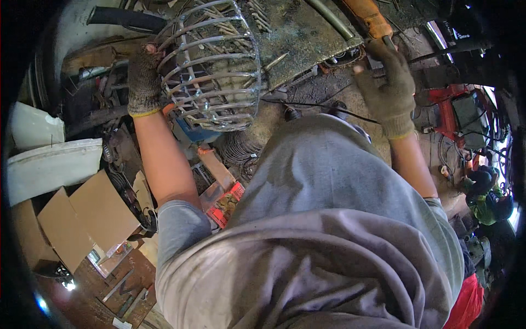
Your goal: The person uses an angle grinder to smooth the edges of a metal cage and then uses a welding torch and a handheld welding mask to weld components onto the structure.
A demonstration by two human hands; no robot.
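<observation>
My left hand (144, 79), in a dark knitted glove with bare fingertips, is closed on the left rim of a round cage of welded metal bars (189, 77). The cage lies tilted at the edge of a worn metal worktop (304, 41). My right hand (390, 90), gloved the same way, has its thumb apart from the fingers. Its fingers reach to the near end of an orange-bodied power tool (372, 21), where a dark cord or stem comes out. Whether they touch it is hard to see.
A pointed metal rod (275, 61) and short twisted bars (258, 15) lie on the worktop. A dark-gripped bar (127, 19) sticks out at upper left. Coiled wire (239, 149) and a cardboard box (90, 211) are below left. A red-framed machine (446, 109) stands right, near another person (487, 194).
</observation>
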